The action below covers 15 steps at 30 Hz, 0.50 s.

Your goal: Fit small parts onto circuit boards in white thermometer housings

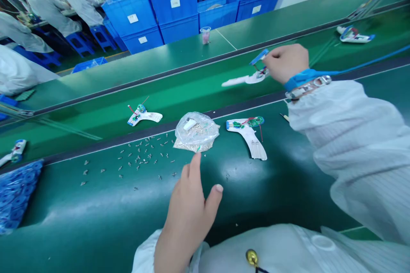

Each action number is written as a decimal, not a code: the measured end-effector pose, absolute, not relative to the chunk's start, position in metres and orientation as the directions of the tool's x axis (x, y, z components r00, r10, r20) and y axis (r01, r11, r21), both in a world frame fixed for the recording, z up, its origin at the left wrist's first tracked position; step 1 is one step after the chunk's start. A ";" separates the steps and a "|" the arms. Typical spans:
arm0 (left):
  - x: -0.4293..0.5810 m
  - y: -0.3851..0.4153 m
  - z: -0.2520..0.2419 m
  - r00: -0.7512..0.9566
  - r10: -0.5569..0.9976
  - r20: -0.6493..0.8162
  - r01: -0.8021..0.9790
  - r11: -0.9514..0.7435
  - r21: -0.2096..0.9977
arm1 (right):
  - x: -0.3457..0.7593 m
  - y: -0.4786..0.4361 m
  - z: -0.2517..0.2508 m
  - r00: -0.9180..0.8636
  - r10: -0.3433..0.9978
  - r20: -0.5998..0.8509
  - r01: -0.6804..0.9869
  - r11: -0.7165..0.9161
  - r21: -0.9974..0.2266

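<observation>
Right grip (285,63) pinches a white housing (246,79); left grip (188,209) hangs open over the counter (96,222), near a plastic bag (196,132) and scattered metal parts (141,155).

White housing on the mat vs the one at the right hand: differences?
The mat housing lies on the green mat, while the belt housing sits on the belt at the right hand. The mat housing's long arm points toward the person; the belt housing's points left along the belt. The mat housing's green circuit board shows plainly; the belt housing's is partly hidden. Both are white with green boards at one end.
</observation>
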<state>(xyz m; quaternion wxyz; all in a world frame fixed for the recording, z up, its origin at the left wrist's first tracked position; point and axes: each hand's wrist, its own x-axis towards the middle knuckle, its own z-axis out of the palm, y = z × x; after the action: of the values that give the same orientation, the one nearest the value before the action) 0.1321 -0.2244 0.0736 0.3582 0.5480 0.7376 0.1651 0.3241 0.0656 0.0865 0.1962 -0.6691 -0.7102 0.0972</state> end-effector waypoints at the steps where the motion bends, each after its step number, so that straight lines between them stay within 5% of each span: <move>1: 0.132 -0.225 0.074 -0.104 0.915 -0.389 0.693 0.347 0.632 | 0.327 0.078 0.082 0.031 0.989 0.141 0.929 0.023 -0.369; 3: 0.133 -0.226 0.073 -0.010 0.899 -0.437 0.694 0.321 0.644 | 0.322 0.090 0.071 0.034 0.996 0.087 0.948 -0.004 -0.320; 6: 0.134 -0.224 0.073 0.060 0.892 -0.447 0.691 0.286 0.664 | 0.280 0.080 0.053 -0.220 0.975 -0.046 0.934 0.196 -0.299; 10: 0.132 -0.222 0.073 0.108 0.888 -0.446 0.699 0.251 0.669 | 0.179 0.043 0.032 -0.611 0.766 -0.200 0.774 0.525 -0.354; 15: 0.127 -0.227 0.070 0.138 0.884 -0.446 0.672 0.247 0.698 | 0.075 0.007 0.022 -0.749 0.608 -0.265 0.663 0.670 -0.334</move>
<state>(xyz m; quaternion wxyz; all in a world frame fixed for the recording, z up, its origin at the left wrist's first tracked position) 0.1273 -0.2269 0.0701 0.4539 0.6025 0.6460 0.1168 0.0753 0.0072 0.0220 -0.0659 -0.3484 -0.9115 0.2083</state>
